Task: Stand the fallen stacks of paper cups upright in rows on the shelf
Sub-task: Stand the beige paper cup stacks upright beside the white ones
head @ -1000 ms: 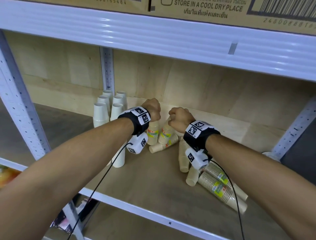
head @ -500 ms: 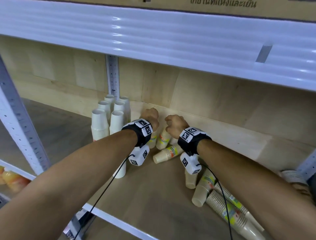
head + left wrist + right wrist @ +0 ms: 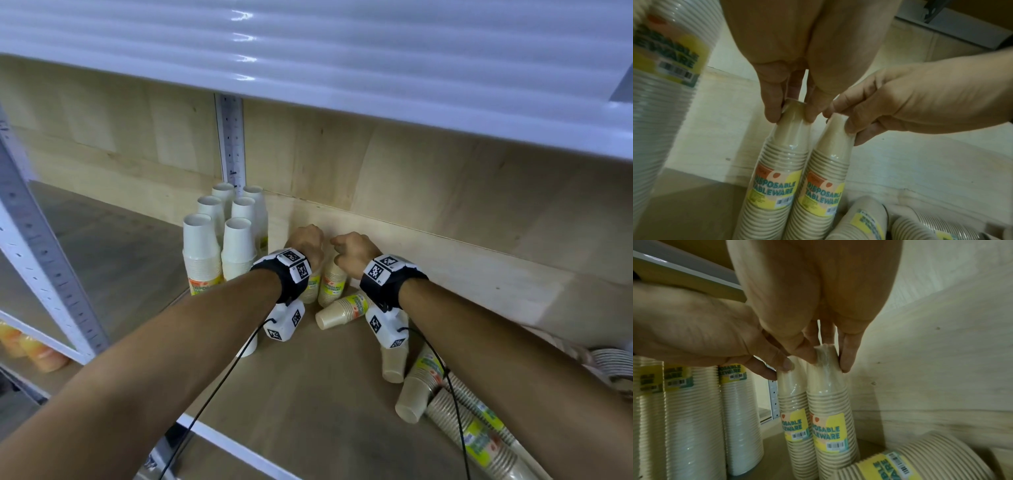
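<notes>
Two wrapped brown cup stacks stand upright, touching, at the back of the shelf (image 3: 308, 394) by the wooden wall. My left hand (image 3: 789, 91) has its grip pinched on the top of the left stack (image 3: 774, 181); my right hand (image 3: 818, 331) pinches the right stack (image 3: 830, 421). White cup stacks (image 3: 219, 246) stand in rows just left; fallen brown stacks (image 3: 462, 421) lie to the right.
</notes>
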`<move>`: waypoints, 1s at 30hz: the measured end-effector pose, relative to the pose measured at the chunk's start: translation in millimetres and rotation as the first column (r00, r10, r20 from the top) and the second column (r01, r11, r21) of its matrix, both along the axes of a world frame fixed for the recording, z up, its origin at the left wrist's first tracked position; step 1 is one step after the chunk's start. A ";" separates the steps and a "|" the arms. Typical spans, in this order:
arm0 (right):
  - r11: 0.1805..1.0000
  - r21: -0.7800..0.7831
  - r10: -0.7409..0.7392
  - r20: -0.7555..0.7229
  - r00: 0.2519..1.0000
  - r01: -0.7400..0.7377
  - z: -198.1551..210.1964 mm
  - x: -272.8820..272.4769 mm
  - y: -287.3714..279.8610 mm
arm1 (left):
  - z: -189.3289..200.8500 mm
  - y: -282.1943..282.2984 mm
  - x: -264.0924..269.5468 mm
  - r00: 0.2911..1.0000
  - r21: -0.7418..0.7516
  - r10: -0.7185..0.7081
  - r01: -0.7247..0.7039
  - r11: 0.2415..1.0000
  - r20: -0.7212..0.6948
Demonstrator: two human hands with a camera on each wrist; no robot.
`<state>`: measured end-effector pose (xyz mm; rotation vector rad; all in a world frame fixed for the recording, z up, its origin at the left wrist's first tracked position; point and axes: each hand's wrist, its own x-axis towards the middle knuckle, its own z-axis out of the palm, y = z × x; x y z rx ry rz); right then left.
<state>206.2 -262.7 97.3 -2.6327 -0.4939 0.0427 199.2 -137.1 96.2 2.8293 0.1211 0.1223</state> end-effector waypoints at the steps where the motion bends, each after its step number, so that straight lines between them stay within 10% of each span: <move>1: 1.000 0.007 0.001 -0.003 1.000 -0.001 -0.6 0.4 -0.5 | 0.4 0.8 -0.3 1.000 -0.011 0.003 -0.003 1.000 0.001; 30: 0.931 -0.042 -0.362 0.016 0.932 0.362 -16.0 -69.9 -80.2 | -9.1 -21.7 -37.8 0.974 -0.273 -0.223 0.226 0.935 0.043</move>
